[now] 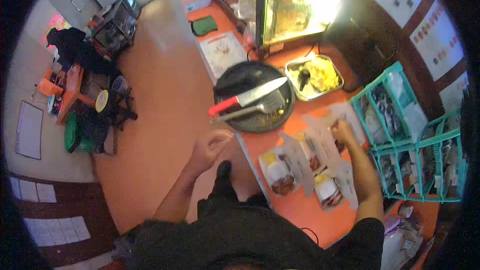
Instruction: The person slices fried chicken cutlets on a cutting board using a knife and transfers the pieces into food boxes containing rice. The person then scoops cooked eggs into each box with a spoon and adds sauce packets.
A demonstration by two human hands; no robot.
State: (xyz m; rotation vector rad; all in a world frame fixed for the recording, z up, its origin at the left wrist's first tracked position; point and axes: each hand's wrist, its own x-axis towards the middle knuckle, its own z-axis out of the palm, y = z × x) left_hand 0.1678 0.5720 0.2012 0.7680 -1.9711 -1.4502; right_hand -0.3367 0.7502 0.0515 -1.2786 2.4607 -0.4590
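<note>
My left hand (207,151) hangs over the floor just off the counter's edge, its fingers loosely curled and apart, with nothing visible in it. My right hand (342,132) reaches down to the farthest portion of food on the counter; its fingertips are pressed together at the brown meat (340,145), and what they pinch is hidden. Nearer me lie more portions on white paper: one with rice and dark meat (283,186), one with rice (326,189) and a third (311,157) between them.
A black round tray (235,82) carries a red-handled knife (250,96) and metal tongs (245,113). Beside it are a metal pan of yellow food (325,75) and a lit display case (295,10). Teal baskets (392,145) of packets stand at the right.
</note>
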